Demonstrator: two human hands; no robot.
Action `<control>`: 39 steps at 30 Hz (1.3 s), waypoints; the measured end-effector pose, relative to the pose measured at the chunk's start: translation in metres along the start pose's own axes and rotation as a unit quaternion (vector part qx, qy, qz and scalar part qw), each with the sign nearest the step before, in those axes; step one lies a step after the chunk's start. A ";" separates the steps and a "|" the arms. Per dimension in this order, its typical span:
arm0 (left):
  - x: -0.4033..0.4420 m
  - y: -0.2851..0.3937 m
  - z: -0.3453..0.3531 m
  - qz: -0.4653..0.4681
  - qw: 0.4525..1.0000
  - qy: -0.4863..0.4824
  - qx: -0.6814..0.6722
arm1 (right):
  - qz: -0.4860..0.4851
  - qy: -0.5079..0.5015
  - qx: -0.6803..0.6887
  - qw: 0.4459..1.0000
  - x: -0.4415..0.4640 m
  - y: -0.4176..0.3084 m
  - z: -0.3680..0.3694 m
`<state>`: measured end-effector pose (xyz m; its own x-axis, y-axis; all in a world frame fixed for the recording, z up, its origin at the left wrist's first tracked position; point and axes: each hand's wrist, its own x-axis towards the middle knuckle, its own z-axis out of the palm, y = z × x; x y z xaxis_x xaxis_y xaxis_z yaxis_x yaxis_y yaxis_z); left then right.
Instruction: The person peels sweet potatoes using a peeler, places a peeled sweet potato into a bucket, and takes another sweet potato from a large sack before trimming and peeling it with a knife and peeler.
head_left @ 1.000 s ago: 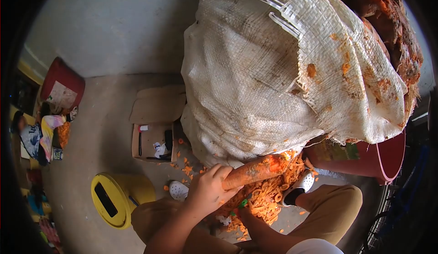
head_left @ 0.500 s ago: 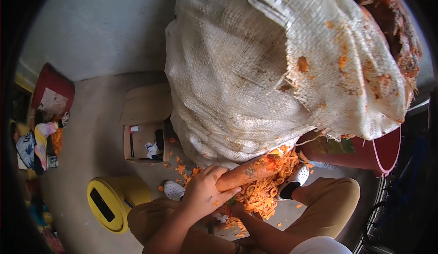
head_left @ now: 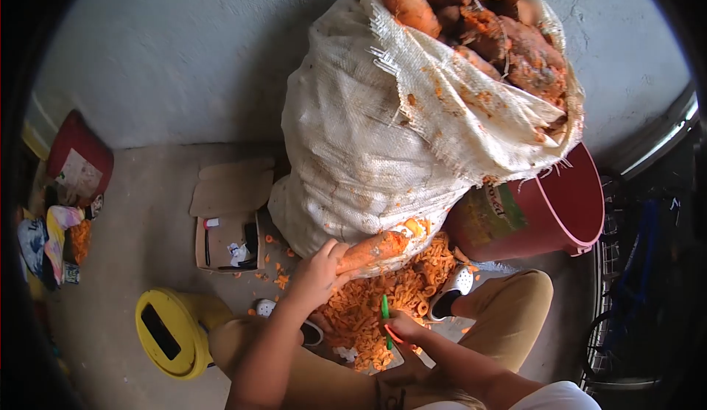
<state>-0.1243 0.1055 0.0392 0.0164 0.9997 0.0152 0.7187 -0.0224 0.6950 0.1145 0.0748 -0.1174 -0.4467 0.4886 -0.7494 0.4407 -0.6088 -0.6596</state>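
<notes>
My left hand (head_left: 318, 276) is wrapped round the back end of a thick orange carrot (head_left: 372, 251), whose far end points up and right toward the white woven sack (head_left: 368, 137). Below and to the right, my right hand (head_left: 401, 325) grips a tool with a green part (head_left: 385, 314) and some red by the fingers; its blade cannot be made out. The tool is apart from the carrot. A heap of orange peelings (head_left: 353, 303) lies on the floor beneath both hands. Many large carrots (head_left: 526, 56) fill the open top of the sack.
A dark red bucket (head_left: 479, 226) stands right of the sack. An open cardboard box (head_left: 230, 244) with small items and a yellow container (head_left: 177, 333) are on the left. Farther left, a person (head_left: 44, 244) is beside another red bucket (head_left: 79, 159).
The view has shifted, showing more of the sack's open top and red bucket. My left hand still holds the carrot. The green tool in my right hand shows more clearly, farther from the carrot.
</notes>
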 end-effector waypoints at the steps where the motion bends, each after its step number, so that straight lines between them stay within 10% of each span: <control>1: -0.002 -0.002 0.001 0.015 1.000 0.015 -0.006 | 0.019 -0.026 -0.023 0.999 -0.010 -0.003 -0.006; 9: -0.004 -0.005 0.005 0.049 0.993 0.105 -0.035 | -0.173 -0.016 -0.176 0.969 -0.083 -0.079 0.001; 18: 0.004 -0.007 0.021 0.061 0.990 0.124 -0.015 | -0.198 0.120 -0.207 0.950 -0.057 -0.129 -0.005; 39: 0.009 -0.005 0.020 0.080 0.992 0.088 0.044 | -0.124 0.000 -0.115 0.986 -0.038 -0.141 -0.015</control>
<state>-0.1138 0.1148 0.0215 0.0194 0.9678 0.2508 0.7747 -0.1731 0.6081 0.0813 0.1516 0.0032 -0.5621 0.6049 -0.5641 0.4834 -0.3132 -0.8175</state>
